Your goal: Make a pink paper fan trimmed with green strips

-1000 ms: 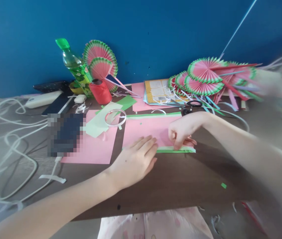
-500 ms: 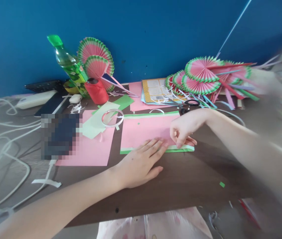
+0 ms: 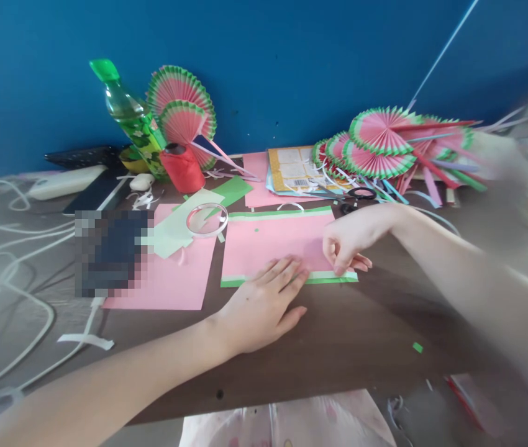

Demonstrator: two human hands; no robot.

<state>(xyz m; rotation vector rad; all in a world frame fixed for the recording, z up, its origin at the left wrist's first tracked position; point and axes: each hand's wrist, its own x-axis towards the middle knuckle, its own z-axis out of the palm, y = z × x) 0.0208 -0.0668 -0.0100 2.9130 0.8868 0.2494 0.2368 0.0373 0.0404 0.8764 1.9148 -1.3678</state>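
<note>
My left hand (image 3: 264,304) lies palm down with fingers stretched out across the lower edge of a pink sheet of paper (image 3: 273,239). White and green bands line that sheet's top and bottom edges. At its lower right corner, my right hand (image 3: 350,239) is closed, the fingers curled and the thumb tip pressing the white band (image 3: 332,274). Whatever is inside those curled fingers, if anything, is hidden. A roll of clear tape (image 3: 207,220) rests just beyond the sheet's upper left corner.
Left of the sheet lie another pink sheet (image 3: 175,288), pale green paper (image 3: 175,233) and white cables (image 3: 26,288). Behind stand a green bottle (image 3: 131,118), a red spool (image 3: 184,169) and pleated paper fans (image 3: 184,93). More fans (image 3: 380,139) and black-handled scissors (image 3: 361,193) lie at the back right.
My right hand has slid slightly right along the lower band, toward the sheet's right end. The pink sheet sits a little further left. My left hand stays flat in nearly the same place.
</note>
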